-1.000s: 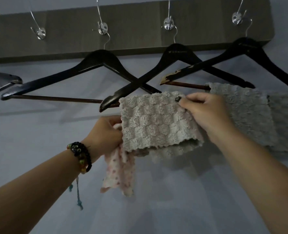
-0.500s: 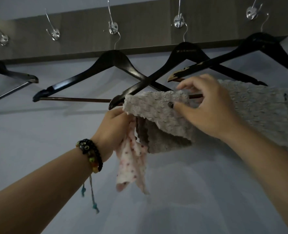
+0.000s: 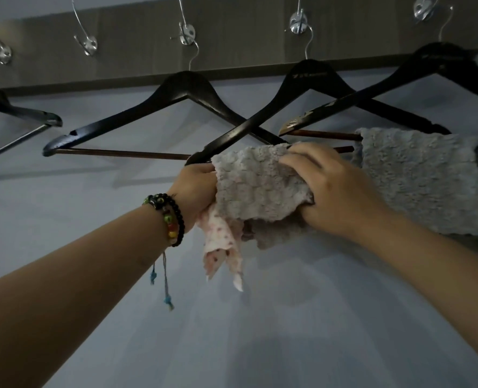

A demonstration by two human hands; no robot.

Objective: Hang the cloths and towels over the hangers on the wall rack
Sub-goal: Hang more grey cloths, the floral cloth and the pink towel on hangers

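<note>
Grey cloth [image 3: 260,183] now bunched lower over hanger bar [image 3: 347,149], no longer spread flat. Right hand [image 3: 335,189] fingers curled round its right edge, lower than before. Left hand [image 3: 195,189] gripping left edge plus pink cloth [image 3: 223,247] dangling below.

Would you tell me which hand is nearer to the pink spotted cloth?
Left. The left hand grips the pink spotted cloth, which hangs below it. The right hand is off to the right, holding the grey towel.
</note>
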